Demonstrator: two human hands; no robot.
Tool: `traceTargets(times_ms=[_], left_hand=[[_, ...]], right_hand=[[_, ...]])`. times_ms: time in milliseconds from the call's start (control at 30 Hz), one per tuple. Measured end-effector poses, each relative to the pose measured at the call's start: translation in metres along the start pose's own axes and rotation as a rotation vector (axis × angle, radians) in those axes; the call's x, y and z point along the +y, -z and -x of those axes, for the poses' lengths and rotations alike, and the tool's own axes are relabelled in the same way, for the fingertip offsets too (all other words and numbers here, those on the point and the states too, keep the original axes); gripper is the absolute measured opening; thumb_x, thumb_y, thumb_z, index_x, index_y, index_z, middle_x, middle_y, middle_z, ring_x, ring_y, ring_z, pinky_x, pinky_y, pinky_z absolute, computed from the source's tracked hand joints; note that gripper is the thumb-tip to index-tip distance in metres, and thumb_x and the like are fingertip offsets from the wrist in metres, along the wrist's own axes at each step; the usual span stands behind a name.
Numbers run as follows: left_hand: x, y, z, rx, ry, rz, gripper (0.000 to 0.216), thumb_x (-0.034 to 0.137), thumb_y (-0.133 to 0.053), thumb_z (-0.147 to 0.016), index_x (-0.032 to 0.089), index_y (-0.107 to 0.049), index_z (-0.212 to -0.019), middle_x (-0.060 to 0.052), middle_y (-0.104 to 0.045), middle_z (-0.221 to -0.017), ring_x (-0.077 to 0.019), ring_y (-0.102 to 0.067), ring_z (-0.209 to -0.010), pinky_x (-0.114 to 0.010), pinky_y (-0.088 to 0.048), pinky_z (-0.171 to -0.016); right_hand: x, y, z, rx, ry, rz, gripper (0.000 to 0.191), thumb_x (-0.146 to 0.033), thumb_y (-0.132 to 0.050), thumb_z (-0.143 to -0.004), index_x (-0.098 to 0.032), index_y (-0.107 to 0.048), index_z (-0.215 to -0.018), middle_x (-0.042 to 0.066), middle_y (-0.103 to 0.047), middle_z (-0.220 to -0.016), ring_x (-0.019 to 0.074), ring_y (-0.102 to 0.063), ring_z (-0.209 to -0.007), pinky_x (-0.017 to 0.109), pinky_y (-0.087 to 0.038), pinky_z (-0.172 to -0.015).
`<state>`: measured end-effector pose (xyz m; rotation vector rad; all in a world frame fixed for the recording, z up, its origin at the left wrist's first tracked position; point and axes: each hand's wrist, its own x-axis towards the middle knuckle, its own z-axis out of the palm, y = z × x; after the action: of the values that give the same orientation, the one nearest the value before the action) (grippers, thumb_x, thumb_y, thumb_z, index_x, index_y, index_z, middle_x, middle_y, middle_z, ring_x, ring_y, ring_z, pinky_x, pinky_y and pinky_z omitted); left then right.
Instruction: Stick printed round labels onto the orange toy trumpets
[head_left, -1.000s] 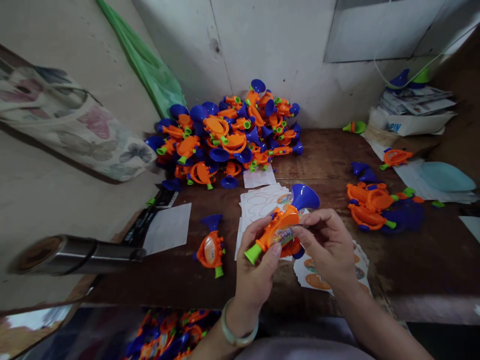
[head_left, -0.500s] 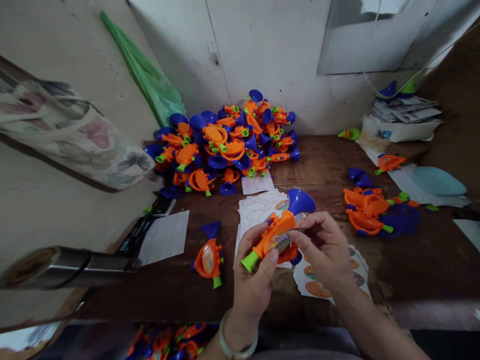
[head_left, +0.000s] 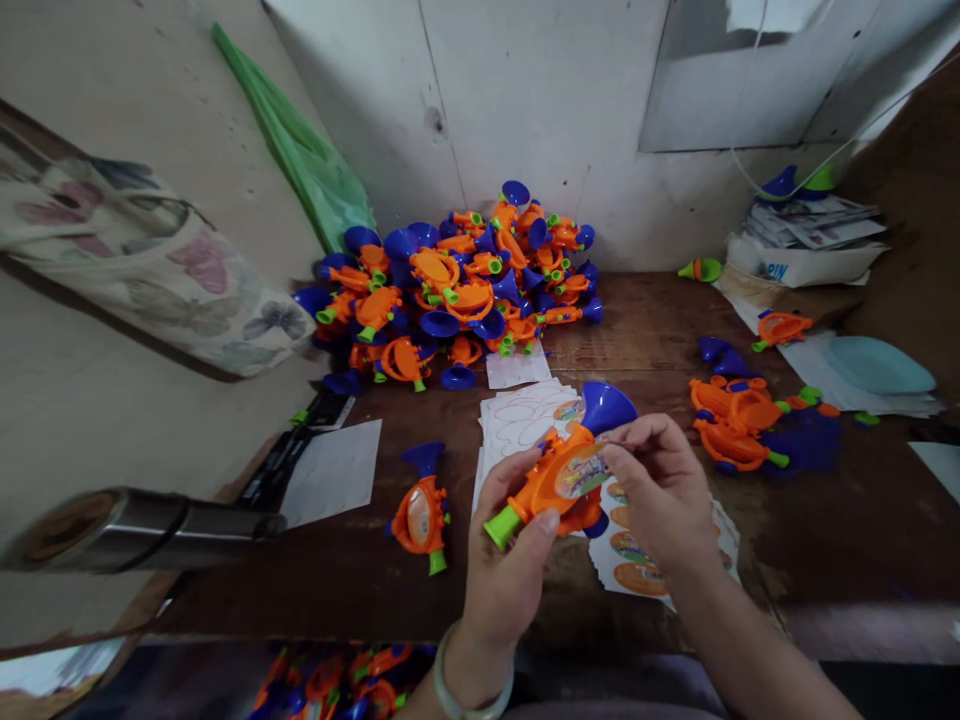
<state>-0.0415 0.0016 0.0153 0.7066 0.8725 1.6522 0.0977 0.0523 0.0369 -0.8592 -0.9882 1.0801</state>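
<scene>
My left hand (head_left: 504, 575) is wrapped round an orange toy trumpet (head_left: 541, 482) with a blue bell and a green mouthpiece, held tilted above the table. An oval printed sticker (head_left: 582, 477) lies against the trumpet's flat side. Thumb and fingers of my right hand (head_left: 667, 495) pinch the sticker's right end, near the blue bell. Beneath my right hand are sheets of oval stickers (head_left: 639, 576). Pale sheets with oval outlines (head_left: 517, 415) lie behind the trumpet. To the left, another toy trumpet (head_left: 418, 515) with a sticker rests on the table.
A big heap of toy trumpets (head_left: 450, 290) stands against the back wall. Orange trumpet parts (head_left: 739, 425) lie to the right, near a light-blue lid-like piece (head_left: 881, 363). At left are a metal cylinder (head_left: 150, 530) and a hanging floral cloth (head_left: 202, 290).
The sticker's printed face now shows more fully against the trumpet's side. My right fingers have shifted slightly right and up along its edge, while my left hand keeps its hold.
</scene>
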Motion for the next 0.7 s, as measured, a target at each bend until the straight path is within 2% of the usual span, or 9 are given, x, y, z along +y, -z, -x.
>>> traceTargets(times_ms=[167,433,700], left_hand=[[-0.0006,0.0006,0.0006,-0.068,-0.014,-0.003,0.049,0.033,-0.096,-0.081,0.031,-0.079,-0.127,-0.007,-0.081,-0.130,-0.0246,-0.079,-0.118,-0.031,-0.064,-0.101],[0.0007,-0.0015,0.0013,-0.146,-0.079,-0.013,0.046,0.032,-0.092,-0.087,0.034,-0.078,-0.130,-0.003,-0.081,-0.129,-0.0198,-0.079,-0.115,-0.025,-0.062,-0.100],[0.0017,-0.0028,0.0014,-0.119,-0.072,-0.047,0.044,0.031,-0.091,-0.087,0.033,-0.078,-0.129,-0.004,-0.081,-0.130,-0.0205,-0.079,-0.115,-0.028,-0.063,-0.101]], right_hand=[[-0.0042,0.0002,0.0048,-0.061,0.046,0.051,0.027,-0.035,-0.096,-0.083,-0.027,-0.070,-0.087,-0.004,-0.072,-0.081,0.0098,-0.070,-0.072,0.017,-0.063,-0.067],[-0.0076,-0.0002,0.0057,-0.052,0.061,0.056,0.028,-0.036,-0.097,-0.082,-0.027,-0.070,-0.085,-0.005,-0.070,-0.081,0.0083,-0.069,-0.073,0.015,-0.064,-0.070],[-0.0084,-0.0004,0.0073,-0.076,0.093,0.093,0.027,-0.036,-0.095,-0.084,-0.026,-0.070,-0.085,-0.005,-0.070,-0.081,0.0091,-0.070,-0.074,0.016,-0.064,-0.070]])
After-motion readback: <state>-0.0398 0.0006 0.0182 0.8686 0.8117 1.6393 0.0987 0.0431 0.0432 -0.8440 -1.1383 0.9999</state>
